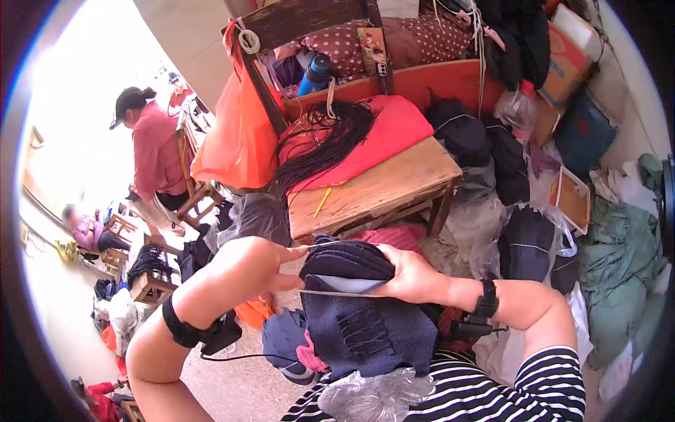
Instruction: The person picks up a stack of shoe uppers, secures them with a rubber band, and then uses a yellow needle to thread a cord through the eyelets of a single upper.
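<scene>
A stack of dark navy cloth pieces [348, 259] stands over my lap, its layered edges rounded at the top and a pale layer showing between them. My right hand [408, 276] grips this stack from its right side, thumb at the upper edge. On the left, my left hand [271, 271] holds a pale thin band [330, 293] stretched as a loop, one strand above and one below, reaching toward the stack. Below the stack, more dark textured cloth [369, 334] with loose dark threads covers my lap. A clump of clear plastic strands [376, 394] lies against my striped shirt.
Ahead stands a wooden bench [380, 186] with red cloth, a bunch of black cords [327, 144] and a yellow pen-like stick [323, 202]. An orange bag [239, 133] hangs beside it. Tied dark bundles [527, 239] lie right. A person in pink [158, 148] stands far left.
</scene>
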The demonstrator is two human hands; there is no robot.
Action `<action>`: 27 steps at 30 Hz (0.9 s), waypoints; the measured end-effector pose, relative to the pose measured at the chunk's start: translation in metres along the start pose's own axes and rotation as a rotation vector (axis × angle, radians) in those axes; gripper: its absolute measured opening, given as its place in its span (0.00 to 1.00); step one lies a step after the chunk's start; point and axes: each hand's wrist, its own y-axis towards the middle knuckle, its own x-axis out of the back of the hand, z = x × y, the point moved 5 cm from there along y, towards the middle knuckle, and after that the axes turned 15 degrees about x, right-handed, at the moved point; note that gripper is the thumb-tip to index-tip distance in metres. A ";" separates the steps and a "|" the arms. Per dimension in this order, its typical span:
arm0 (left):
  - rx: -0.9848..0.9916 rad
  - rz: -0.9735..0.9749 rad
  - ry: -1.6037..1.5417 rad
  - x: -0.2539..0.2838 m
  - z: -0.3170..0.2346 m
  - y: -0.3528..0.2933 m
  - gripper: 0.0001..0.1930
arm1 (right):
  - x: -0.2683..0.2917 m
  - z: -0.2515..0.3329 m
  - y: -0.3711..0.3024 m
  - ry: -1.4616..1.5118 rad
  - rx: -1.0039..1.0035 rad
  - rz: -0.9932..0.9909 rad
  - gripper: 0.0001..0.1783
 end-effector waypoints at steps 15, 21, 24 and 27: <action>-0.008 0.460 -0.035 -0.036 0.016 0.066 0.27 | -0.004 0.040 -0.007 -0.089 0.055 0.197 0.41; 0.033 0.645 -0.312 -0.099 0.039 0.061 0.24 | 0.009 0.008 -0.024 0.058 0.012 -0.057 0.39; 0.074 0.572 -0.457 -0.122 0.048 0.037 0.29 | 0.007 0.004 -0.024 0.208 -0.056 -0.116 0.37; 0.116 0.575 -0.512 -0.143 0.052 0.015 0.31 | 0.007 -0.008 -0.024 0.274 -0.062 -0.137 0.36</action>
